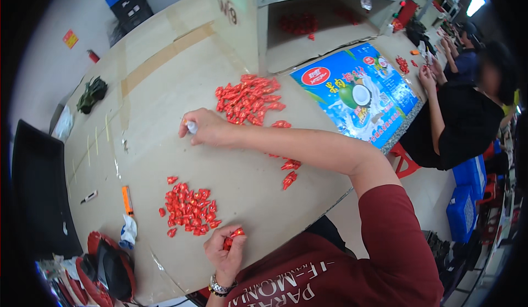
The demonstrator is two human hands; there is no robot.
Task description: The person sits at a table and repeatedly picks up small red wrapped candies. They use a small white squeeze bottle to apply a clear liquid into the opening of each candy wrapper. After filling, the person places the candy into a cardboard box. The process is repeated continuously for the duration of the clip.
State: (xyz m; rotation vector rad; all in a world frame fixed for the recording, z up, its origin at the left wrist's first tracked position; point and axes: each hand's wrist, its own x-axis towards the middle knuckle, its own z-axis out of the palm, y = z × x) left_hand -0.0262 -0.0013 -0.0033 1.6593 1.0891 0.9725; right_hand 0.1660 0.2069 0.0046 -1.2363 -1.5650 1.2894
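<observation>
My left hand (224,251), with a metal watch on its wrist, is curled near the table's front edge around a small red figure (237,233) with yellow marks. Close beyond it lies a loose pile of similar red figures (190,208). Across the table, my right hand (208,128) is closed on a small white bottle (191,126), mostly covered by the fingers. A larger heap of red figures (250,99) lies just beyond my right forearm. A few more figures (290,180) lie on the near side of that forearm, which partly hides them.
An orange box-cutter-like tool (127,199), a marker (88,197) and a crumpled white tissue (128,231) lie left. A blue printed sheet (357,95) covers the table's right part, beside a shelf (324,59). Co-workers (456,109) sit farther right.
</observation>
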